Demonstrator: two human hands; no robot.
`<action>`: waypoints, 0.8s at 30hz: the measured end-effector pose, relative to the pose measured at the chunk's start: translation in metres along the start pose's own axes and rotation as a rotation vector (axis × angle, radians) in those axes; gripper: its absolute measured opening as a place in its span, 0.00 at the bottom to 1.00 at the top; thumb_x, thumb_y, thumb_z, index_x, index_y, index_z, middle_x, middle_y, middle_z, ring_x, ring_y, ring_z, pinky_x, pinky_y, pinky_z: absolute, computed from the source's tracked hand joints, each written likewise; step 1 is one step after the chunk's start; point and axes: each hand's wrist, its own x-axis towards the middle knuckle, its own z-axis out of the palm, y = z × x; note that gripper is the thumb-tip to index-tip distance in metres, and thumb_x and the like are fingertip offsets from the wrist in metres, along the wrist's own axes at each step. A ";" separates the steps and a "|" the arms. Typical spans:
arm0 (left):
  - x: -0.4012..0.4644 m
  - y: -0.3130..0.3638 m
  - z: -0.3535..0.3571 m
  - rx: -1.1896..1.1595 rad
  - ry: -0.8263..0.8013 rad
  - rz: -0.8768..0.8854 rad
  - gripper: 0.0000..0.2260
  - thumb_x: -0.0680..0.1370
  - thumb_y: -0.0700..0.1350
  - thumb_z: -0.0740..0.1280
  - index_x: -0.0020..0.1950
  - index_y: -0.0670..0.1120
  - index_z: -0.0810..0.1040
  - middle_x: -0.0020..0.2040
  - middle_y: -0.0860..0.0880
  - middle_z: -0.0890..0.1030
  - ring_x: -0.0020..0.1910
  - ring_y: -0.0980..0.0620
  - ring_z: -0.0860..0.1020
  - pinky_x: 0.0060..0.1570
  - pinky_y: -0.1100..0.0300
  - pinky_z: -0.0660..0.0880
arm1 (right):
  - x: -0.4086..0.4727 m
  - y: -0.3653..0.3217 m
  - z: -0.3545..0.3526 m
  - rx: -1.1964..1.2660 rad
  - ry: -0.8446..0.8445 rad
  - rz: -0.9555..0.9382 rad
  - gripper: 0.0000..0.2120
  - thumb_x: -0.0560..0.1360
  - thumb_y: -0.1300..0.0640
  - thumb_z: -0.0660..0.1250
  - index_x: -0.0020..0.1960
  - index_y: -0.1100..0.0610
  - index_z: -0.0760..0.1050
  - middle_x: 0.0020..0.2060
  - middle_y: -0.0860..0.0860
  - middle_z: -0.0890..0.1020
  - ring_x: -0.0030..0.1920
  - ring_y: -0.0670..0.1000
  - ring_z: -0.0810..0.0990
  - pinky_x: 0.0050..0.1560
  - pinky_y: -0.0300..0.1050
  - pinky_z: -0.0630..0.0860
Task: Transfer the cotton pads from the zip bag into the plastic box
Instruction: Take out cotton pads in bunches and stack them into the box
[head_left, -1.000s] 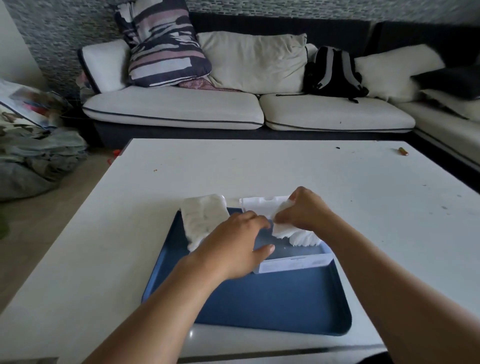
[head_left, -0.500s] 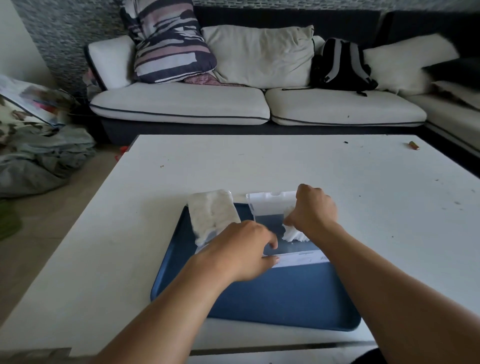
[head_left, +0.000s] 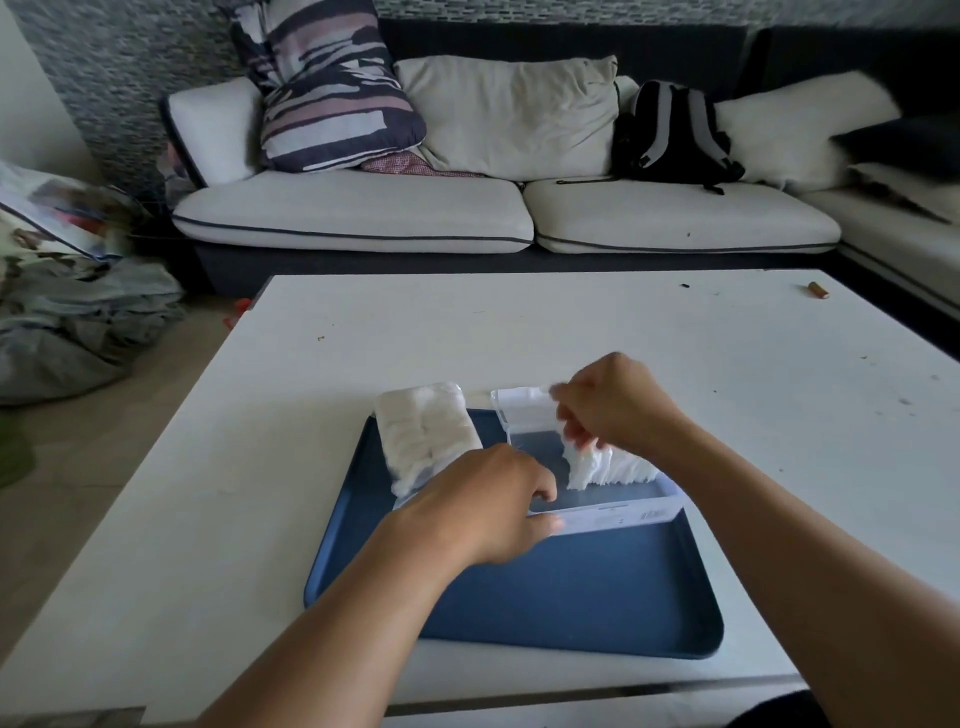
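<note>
You are working at a white table (head_left: 519, 332) before a pale sofa (head_left: 363, 213), over a dark blue tray (head_left: 571, 597). Your left hand (head_left: 483, 506) is gripping the clear plastic box (head_left: 618, 514) at frame centre; your right hand's (head_left: 613, 402) fingers are pinching white cotton pads (head_left: 613, 467) inside it. The zip bag (head_left: 423, 434) is lying just left.

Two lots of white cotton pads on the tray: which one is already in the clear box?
The fanned row of white cotton pads under the right hand, standing inside the clear plastic box. The other lot is still in the zip bag, left of the box.
</note>
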 end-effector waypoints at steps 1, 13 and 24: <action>0.000 0.001 -0.001 -0.002 0.003 -0.002 0.18 0.81 0.58 0.66 0.68 0.54 0.78 0.61 0.51 0.82 0.59 0.50 0.80 0.56 0.57 0.76 | -0.005 -0.001 0.003 0.013 -0.174 0.038 0.12 0.76 0.59 0.65 0.40 0.66 0.83 0.34 0.58 0.86 0.36 0.58 0.87 0.31 0.41 0.80; 0.002 -0.001 0.006 -0.013 -0.090 0.014 0.13 0.80 0.56 0.67 0.63 0.56 0.81 0.55 0.53 0.84 0.52 0.49 0.80 0.54 0.50 0.78 | 0.006 0.032 0.021 -0.287 -0.437 0.005 0.12 0.76 0.58 0.64 0.48 0.68 0.79 0.42 0.59 0.79 0.40 0.56 0.78 0.54 0.57 0.82; -0.037 -0.067 -0.035 0.160 0.037 -0.482 0.31 0.62 0.60 0.79 0.57 0.52 0.70 0.55 0.54 0.74 0.54 0.49 0.77 0.46 0.54 0.74 | -0.033 -0.021 0.021 -0.026 -0.302 -0.323 0.06 0.72 0.62 0.69 0.43 0.55 0.86 0.34 0.52 0.87 0.33 0.46 0.84 0.37 0.37 0.79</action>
